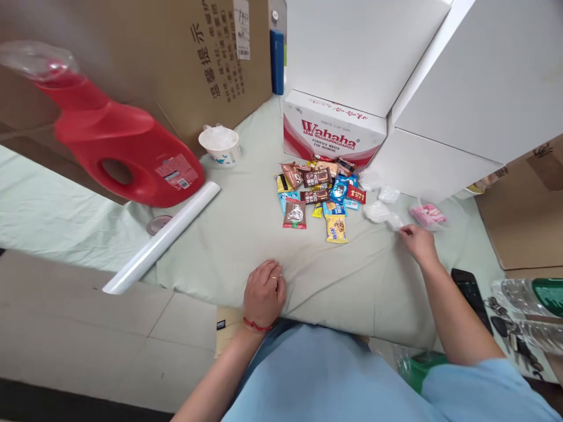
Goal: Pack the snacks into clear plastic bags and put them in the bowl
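My left hand (264, 293) rests on the cloth-covered table near its front edge, fingers curled in and nothing visible in them. At the right, my right hand (420, 245) pinches the edge of a small crumpled white plastic bag (394, 221). More such bags (376, 211) lie just beyond it. Beside that hand is a clear bag with a pink packet (428, 214) in it. A heap of wrapped snacks (317, 196) lies in the middle, with a yellow cookie packet (336, 229) and a brown packet (294, 214) at its near side.
A Wahaha water carton (333, 132) stands behind the snacks, against white cabinets (365, 53). To the left are a paper cup (220, 145), a red jug (132, 152) and a white roll (162, 237). A black phone (472, 299), keys (512, 334) and plastic bottles (523, 296) lie at the right.
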The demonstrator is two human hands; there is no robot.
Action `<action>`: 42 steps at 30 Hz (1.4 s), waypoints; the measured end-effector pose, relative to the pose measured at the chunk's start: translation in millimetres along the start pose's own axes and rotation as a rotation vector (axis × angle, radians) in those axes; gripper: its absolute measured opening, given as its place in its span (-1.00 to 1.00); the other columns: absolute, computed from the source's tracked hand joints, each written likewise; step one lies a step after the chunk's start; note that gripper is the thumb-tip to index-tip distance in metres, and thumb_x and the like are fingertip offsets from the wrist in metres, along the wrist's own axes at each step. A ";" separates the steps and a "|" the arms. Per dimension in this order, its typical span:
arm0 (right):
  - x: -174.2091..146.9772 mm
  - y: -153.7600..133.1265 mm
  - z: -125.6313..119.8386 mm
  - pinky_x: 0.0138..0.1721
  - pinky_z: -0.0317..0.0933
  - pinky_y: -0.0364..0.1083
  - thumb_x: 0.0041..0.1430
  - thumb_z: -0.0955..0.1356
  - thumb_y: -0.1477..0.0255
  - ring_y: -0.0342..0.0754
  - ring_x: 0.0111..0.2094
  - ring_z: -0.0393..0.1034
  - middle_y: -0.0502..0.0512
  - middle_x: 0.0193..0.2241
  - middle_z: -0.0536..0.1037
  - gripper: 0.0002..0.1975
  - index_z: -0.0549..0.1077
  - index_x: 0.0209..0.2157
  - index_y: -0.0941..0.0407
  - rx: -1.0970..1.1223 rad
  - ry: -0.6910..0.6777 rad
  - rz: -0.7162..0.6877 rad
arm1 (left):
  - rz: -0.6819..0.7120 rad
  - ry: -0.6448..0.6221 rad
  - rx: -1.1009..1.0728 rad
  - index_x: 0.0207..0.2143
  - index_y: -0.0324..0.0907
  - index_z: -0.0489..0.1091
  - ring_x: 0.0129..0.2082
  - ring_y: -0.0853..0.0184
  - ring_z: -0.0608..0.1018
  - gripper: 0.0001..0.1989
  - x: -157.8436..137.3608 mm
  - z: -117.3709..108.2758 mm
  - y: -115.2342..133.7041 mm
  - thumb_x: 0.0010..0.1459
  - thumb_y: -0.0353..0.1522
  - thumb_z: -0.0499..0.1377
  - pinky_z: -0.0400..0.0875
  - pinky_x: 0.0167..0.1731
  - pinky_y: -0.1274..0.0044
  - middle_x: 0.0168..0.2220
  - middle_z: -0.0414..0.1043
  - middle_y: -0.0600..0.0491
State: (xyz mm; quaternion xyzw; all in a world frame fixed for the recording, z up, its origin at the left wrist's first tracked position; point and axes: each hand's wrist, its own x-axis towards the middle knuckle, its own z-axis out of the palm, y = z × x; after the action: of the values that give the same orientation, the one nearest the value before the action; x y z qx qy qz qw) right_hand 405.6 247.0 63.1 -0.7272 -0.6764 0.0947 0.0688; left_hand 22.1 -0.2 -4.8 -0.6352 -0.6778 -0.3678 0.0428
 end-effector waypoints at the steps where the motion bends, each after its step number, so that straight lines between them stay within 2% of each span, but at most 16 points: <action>1: -16.3 4.6 0.5 -0.30 0.31 -0.03 0.18 0.31 0.32 0.07 -0.38 0.49 0.21 -0.37 0.64 -0.71 0.60 -0.20 0.17 0.142 -0.018 0.007 | 0.001 0.009 -0.026 -0.11 -0.16 0.51 0.03 0.12 0.59 -0.76 0.2 -1.3 0.6 0.24 -0.49 0.11 0.49 0.02 0.26 -0.08 0.60 -0.11; 4: -61.5 10.1 4.4 -0.41 0.30 -0.04 0.17 0.32 0.16 0.02 -0.48 0.41 0.11 -0.45 0.57 -0.67 0.54 -0.22 0.10 0.453 -0.015 -0.005 | -0.023 0.025 -0.156 -0.13 -0.13 0.50 0.01 0.19 0.59 -0.79 6.6 -12.0 0.7 0.28 -0.48 0.10 0.50 0.02 0.31 -0.12 0.59 -0.06; 8: -101.7 4.6 15.2 -0.29 0.37 0.02 0.20 0.30 0.21 0.00 -0.44 0.41 0.19 -0.21 0.56 -0.78 0.50 -0.27 0.04 0.339 0.172 -0.196 | -0.080 0.039 -0.172 -0.17 -0.11 0.50 -0.01 0.23 0.55 -0.83 46.2 -32.8 -14.9 0.32 -0.41 0.10 0.46 0.07 0.33 -0.13 0.56 -0.02; 12: -123.3 -0.1 35.6 -0.30 0.39 0.02 0.25 0.27 0.28 0.03 -0.31 0.49 0.24 -0.04 0.51 -0.82 0.48 -0.27 0.03 0.249 0.210 -0.352 | -0.229 0.060 -0.028 -0.02 -0.20 0.47 -0.08 0.23 0.54 -0.73 135.8 -33.9 -54.1 0.31 -0.36 0.07 0.46 -0.01 0.36 -0.05 0.50 -0.09; 17: -136.0 1.2 52.9 -0.36 0.37 -0.05 0.31 0.27 0.32 0.04 -0.18 0.53 0.18 0.00 0.54 -0.81 0.49 -0.19 0.06 0.148 0.287 -0.357 | -0.307 0.041 0.089 0.30 -0.42 0.22 0.28 0.21 0.31 -0.33 265.0 -11.4 -119.6 0.21 -0.28 0.22 0.24 0.21 0.26 0.35 0.19 -0.25; 20: -138.4 1.6 53.3 -0.34 0.38 -0.06 0.34 0.28 0.32 0.02 -0.20 0.53 0.18 0.00 0.55 -0.82 0.49 -0.18 0.06 0.155 0.293 -0.373 | -0.350 -0.005 0.121 0.01 -0.43 0.43 0.26 0.31 0.33 -0.45 307.7 -5.8 -160.8 0.25 -0.09 0.20 0.21 0.16 0.30 0.28 0.32 -0.14; 22: -138.9 1.6 53.2 -0.33 0.40 -0.05 0.36 0.27 0.33 0.01 -0.21 0.54 0.18 0.01 0.54 -0.82 0.49 -0.18 0.06 0.158 0.286 -0.384 | -0.366 -0.071 0.159 -0.19 -0.32 0.50 0.15 0.26 0.46 -0.63 317.3 -7.7 -181.6 0.28 -0.15 0.19 0.32 0.03 0.31 0.08 0.50 -0.05; 24: -138.4 3.3 54.1 -0.32 0.41 -0.05 0.37 0.26 0.32 0.02 -0.20 0.54 0.18 0.01 0.54 -0.82 0.48 -0.18 0.06 0.156 0.278 -0.385 | -0.338 -0.102 0.197 -0.24 -0.29 0.49 0.03 0.26 0.54 -0.72 314.7 -12.6 -191.1 0.34 -0.25 0.12 0.37 -0.06 0.34 -0.03 0.54 -0.01; 27: -134.9 11.2 52.3 -0.27 0.44 -0.02 0.40 0.25 0.30 0.03 -0.17 0.54 0.21 0.03 0.52 -0.79 0.48 -0.15 0.06 0.166 0.215 -0.411 | -0.241 -0.114 0.242 -0.08 -0.37 0.46 -0.04 0.27 0.55 -0.67 291.6 -24.6 -178.4 0.40 -0.29 0.03 0.41 -0.06 0.37 0.00 0.52 -0.05; 30: -130.2 16.8 33.4 -0.26 0.47 0.01 0.39 0.26 0.23 0.01 -0.25 0.54 0.27 0.13 0.46 -0.68 0.47 0.02 0.07 0.162 0.077 -0.487 | -0.090 -0.160 0.232 0.01 -0.36 0.44 -0.02 0.25 0.54 -0.64 243.4 -42.0 -136.5 0.41 -0.26 0.04 0.44 -0.03 0.41 0.12 0.48 -0.10; 32: -129.2 7.9 8.1 -0.30 0.47 0.04 0.37 0.30 0.17 -0.03 -0.36 0.51 0.33 0.21 0.39 -0.59 0.43 0.14 0.06 0.145 0.106 -0.488 | 0.086 -0.214 0.205 0.02 -0.28 0.45 0.05 0.23 0.54 -0.68 197.8 -54.8 -98.8 0.43 -0.29 0.02 0.45 0.00 0.43 0.16 0.46 -0.10; 34: -131.3 -17.4 -21.8 -0.29 0.46 0.05 0.35 0.34 0.19 -0.02 -0.37 0.49 0.34 0.22 0.37 -0.58 0.43 0.16 0.05 0.176 0.231 -0.502 | 0.261 -0.281 0.162 -0.03 -0.19 0.47 0.05 0.23 0.56 -0.73 147.7 -66.0 -59.2 0.42 -0.32 0.01 0.47 -0.04 0.44 0.15 0.49 -0.09; 36: -136.3 -58.0 -46.0 -0.16 0.45 0.06 0.35 0.36 0.30 0.06 -0.18 0.51 0.30 0.15 0.43 -0.64 0.44 0.14 0.03 0.278 0.273 -0.655 | 0.380 -0.353 0.166 -0.03 -0.12 0.47 -0.05 0.25 0.59 -0.77 102.0 -73.5 -22.7 0.40 -0.37 0.03 0.47 -0.13 0.45 0.13 0.52 -0.07; 38: -142.3 -105.9 -55.4 0.06 0.39 0.11 0.36 0.35 0.40 0.13 0.05 0.45 0.26 0.09 0.49 -0.67 0.44 0.13 0.02 0.348 0.141 -0.937 | 0.492 -0.453 0.152 -0.01 -0.11 0.45 -0.20 0.30 0.61 -0.75 67.4 -76.8 6.6 0.35 -0.46 0.06 0.45 -0.25 0.46 0.17 0.50 -0.08; 40: -147.1 -150.2 -48.7 0.09 0.37 0.08 0.38 0.30 0.48 0.09 0.09 0.43 0.25 0.05 0.54 -0.70 0.47 0.10 0.04 0.314 -0.113 -1.203 | 0.578 -0.508 0.115 -0.01 -0.13 0.44 -0.24 0.29 0.61 -0.74 45.2 -76.2 25.2 0.30 -0.50 0.09 0.46 -0.31 0.45 0.19 0.49 -0.11; 42: -149.7 -182.7 -33.7 0.02 0.41 0.03 0.39 0.26 0.56 0.06 0.02 0.47 0.23 -0.02 0.58 -0.71 0.51 0.03 0.08 0.116 -0.355 -1.283 | 0.595 -0.470 0.067 -0.01 -0.15 0.42 -0.21 0.26 0.61 -0.74 31.8 -72.8 32.9 0.29 -0.51 0.10 0.49 -0.32 0.44 0.17 0.50 -0.14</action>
State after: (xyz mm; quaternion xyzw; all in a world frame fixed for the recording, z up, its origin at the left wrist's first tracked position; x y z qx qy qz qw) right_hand 226.0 112.5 144.3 -0.1493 -0.9697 0.1894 0.0383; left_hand 15.7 -16.6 79.3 -0.8695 -0.4667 -0.1612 0.0118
